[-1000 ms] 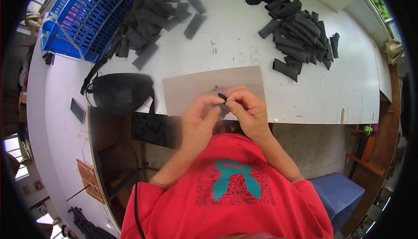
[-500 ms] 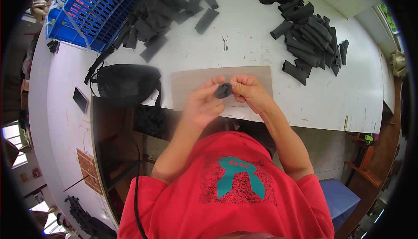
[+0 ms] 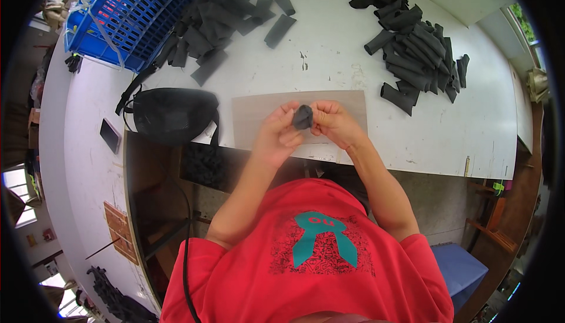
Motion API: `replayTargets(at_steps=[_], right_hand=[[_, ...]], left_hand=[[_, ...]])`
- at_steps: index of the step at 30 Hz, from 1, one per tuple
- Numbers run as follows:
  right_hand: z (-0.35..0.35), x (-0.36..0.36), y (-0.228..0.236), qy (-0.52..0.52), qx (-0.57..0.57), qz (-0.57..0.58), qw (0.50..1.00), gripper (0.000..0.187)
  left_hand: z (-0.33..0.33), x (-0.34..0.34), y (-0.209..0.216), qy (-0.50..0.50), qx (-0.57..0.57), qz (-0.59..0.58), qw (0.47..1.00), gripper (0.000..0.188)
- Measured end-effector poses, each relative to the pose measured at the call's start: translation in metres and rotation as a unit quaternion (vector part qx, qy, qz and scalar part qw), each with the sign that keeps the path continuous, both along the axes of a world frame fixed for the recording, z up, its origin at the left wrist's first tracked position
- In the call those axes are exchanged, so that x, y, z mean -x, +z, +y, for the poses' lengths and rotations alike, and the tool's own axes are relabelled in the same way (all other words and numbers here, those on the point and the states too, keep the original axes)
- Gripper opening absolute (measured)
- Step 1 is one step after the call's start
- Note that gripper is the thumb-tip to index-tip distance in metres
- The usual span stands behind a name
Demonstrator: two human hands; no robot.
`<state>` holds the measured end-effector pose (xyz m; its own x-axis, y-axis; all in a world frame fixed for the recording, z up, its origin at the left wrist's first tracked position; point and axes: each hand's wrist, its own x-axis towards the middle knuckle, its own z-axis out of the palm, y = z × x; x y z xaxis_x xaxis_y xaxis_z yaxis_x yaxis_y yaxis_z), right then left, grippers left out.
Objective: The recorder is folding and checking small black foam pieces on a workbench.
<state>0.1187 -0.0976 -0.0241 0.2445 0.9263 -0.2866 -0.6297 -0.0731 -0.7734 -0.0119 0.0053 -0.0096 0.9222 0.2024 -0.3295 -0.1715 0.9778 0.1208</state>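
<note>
Between my two hands is a small dark grey fabric tube (image 3: 302,117), its end facing up toward me. My left hand (image 3: 278,130) closes around its left side. The thumb and fingertips of my right hand (image 3: 335,123) pinch its right edge. Both hands are above a thin greyish-brown board (image 3: 250,108) lying at the front edge of the white table (image 3: 329,40). Similar dark tubes lie in a heap (image 3: 419,55) at the far right and in another pile (image 3: 215,20) at the far left.
A blue plastic basket (image 3: 132,20) stands at the far left. Nearer are a black bag (image 3: 172,114) and a phone (image 3: 109,135). Below the table edge, an open box (image 3: 202,163) holds dark pieces. A blue stool (image 3: 462,270) is at my lower right.
The tube has tipped slightly and shifted up a little between my fingers. My left hand has moved a bit to the right, closer to my right hand.
</note>
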Motion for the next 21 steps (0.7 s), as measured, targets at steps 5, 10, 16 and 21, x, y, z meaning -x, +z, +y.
replayTargets(at_steps=[5, 10, 16, 21], right_hand=[[0.002, 0.002, 0.000, -0.037, -0.001, -0.142, 0.989, 0.019], [-0.002, -0.002, 0.025, -0.069, 0.040, -0.309, 0.948, 0.019], [-0.004, 0.015, 0.078, -0.130, -0.050, -0.733, 0.665, 0.023], [-0.006, 0.014, 0.023, -0.044, 0.029, -0.759, 0.648, 0.021]], left_hand=[[-0.010, -0.002, 0.021, 0.066, -0.474, 0.099, 0.873, 0.026], [-0.003, -0.005, 0.042, 0.088, -0.777, 0.079, 0.618, 0.022], [-0.001, -0.006, 0.046, 0.143, -0.560, -0.010, 0.816, 0.017], [-0.005, -0.001, 0.011, 0.129, -0.519, 0.012, 0.845, 0.014]])
